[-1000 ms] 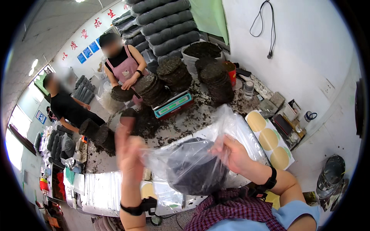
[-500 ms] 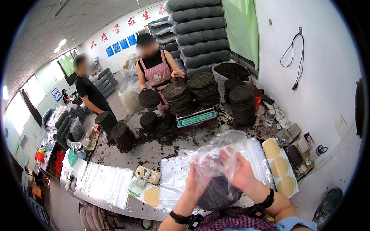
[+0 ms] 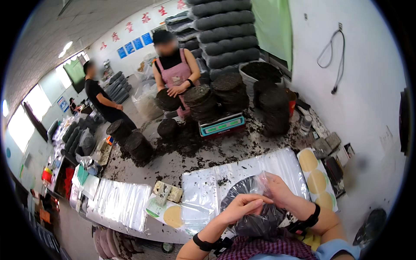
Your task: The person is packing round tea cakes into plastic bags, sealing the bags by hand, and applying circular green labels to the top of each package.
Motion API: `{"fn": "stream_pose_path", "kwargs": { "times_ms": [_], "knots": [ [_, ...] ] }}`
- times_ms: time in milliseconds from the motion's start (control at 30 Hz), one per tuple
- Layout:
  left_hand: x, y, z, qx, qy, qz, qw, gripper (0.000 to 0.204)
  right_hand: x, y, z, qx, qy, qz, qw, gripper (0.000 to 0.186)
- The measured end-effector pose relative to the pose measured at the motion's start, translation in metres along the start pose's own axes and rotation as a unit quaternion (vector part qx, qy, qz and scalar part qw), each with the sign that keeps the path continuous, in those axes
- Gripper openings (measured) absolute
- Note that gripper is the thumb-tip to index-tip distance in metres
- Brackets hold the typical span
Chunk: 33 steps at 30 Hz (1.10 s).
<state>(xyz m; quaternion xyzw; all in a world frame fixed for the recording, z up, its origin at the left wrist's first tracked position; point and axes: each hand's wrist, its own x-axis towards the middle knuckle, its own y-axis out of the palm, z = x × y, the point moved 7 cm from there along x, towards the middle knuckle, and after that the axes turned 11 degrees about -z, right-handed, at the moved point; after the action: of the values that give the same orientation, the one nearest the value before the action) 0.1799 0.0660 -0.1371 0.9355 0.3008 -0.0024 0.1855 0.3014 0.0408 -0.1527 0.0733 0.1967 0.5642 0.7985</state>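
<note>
A clear plastic bag (image 3: 237, 190) with a dark round cake inside rests low against my front, above the near table edge. My right hand (image 3: 279, 190) is closed on the gathered film at the bag's upper right. My left hand (image 3: 243, 208) lies across the bag's top, its fingers pressed together and pointing at my right hand, apparently pinching the film; its fingertips are partly hidden. Under and beyond the bag spreads a pile of flat clear bags (image 3: 199, 195). To its right lies a sheet of round gold labels (image 3: 315, 182).
Across the table, a co-worker (image 3: 175, 73) holds a dark round cake (image 3: 168, 100) beside a scale (image 3: 222, 125) bearing stacked cakes. More cake stacks (image 3: 275, 115) and dark crumbs surround it. Blocks (image 3: 167, 193) and another bag pile (image 3: 119, 203) lie left. Another person (image 3: 104, 97) stands far left.
My hands have come down and together from holding the bag's mouth spread; the film is now gathered close over the cake. The co-worker's free hand has moved onto the held cake.
</note>
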Motion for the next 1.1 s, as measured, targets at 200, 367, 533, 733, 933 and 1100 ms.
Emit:
{"fn": "stream_pose_path", "kwargs": {
  "times_ms": [200,367,533,733,933,1100],
  "knots": [
    [-0.013,-0.012,-0.021,0.168,0.07,-0.147,0.972,0.039,-0.035,0.088,0.099,-0.435,-0.51,0.051,0.741,0.031],
    [-0.021,-0.019,0.003,0.197,-0.068,-0.24,0.948,0.017,-0.012,0.07,0.074,-0.495,-0.247,0.156,0.818,0.045],
    [-0.018,-0.019,-0.012,-0.086,-0.007,-0.147,0.985,0.036,-0.041,0.023,0.078,-0.325,-0.502,-0.043,0.801,0.023],
    [-0.018,-0.031,-0.011,0.099,-0.031,-0.123,0.987,0.025,-0.068,0.028,0.062,-0.235,-0.486,0.014,0.842,0.033],
    [-0.013,0.012,-0.082,0.488,0.161,-0.156,0.844,0.02,-0.04,0.047,0.045,-0.335,-0.423,0.015,0.842,0.068],
    [-0.023,-0.008,-0.068,0.494,0.365,-0.249,0.749,0.021,-0.063,0.068,0.022,-0.365,-0.329,0.12,0.862,0.073]
  ]
}}
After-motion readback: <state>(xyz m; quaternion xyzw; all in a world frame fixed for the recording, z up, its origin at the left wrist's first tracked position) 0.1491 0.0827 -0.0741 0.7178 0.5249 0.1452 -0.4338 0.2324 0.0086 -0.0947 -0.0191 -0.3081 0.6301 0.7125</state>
